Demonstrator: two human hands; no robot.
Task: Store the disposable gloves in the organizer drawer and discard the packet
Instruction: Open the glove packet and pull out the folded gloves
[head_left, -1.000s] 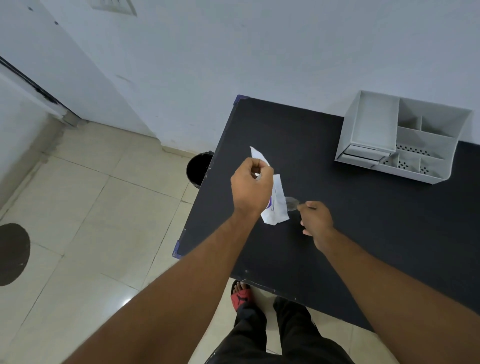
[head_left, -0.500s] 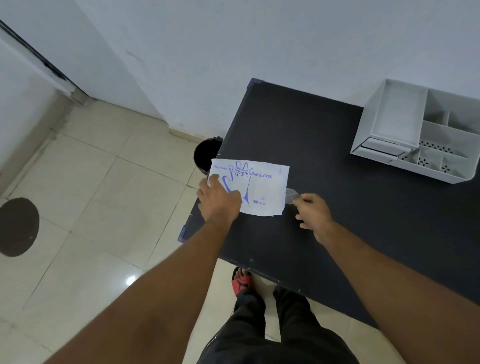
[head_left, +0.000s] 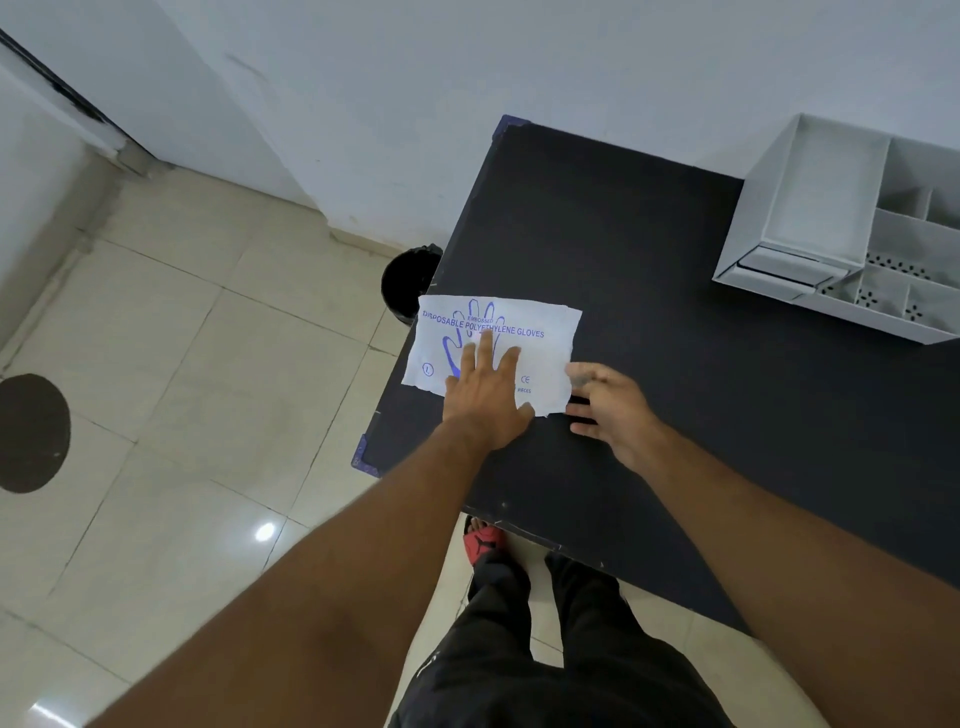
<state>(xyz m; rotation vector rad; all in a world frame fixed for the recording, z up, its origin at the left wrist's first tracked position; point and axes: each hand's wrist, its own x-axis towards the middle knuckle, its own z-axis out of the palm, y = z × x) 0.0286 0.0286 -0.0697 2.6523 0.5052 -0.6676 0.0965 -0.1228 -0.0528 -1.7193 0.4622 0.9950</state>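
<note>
A white packet (head_left: 543, 358) printed "disposable polyethylene gloves" in blue lies flat on the black table (head_left: 675, 322), near its left edge. My left hand (head_left: 483, 395) rests flat on the packet with fingers spread, pressing it down. My right hand (head_left: 608, 405) sits at the packet's torn right edge, fingers apart and blurred; no glove shows in it. The white organizer (head_left: 826, 208) stands at the table's far right, its small drawer (head_left: 784, 265) at the front left, closed.
A black waste bin (head_left: 408, 283) stands on the tiled floor just left of the table, beyond the packet. A white wall runs behind the table. My legs and a red sandal (head_left: 483, 545) are below the table's near edge.
My left hand has laid the upright packet down flat on the table and spread open on top of it. My right hand stayed at the packet's right edge; the clear glove tip it pinched is not visible now.
</note>
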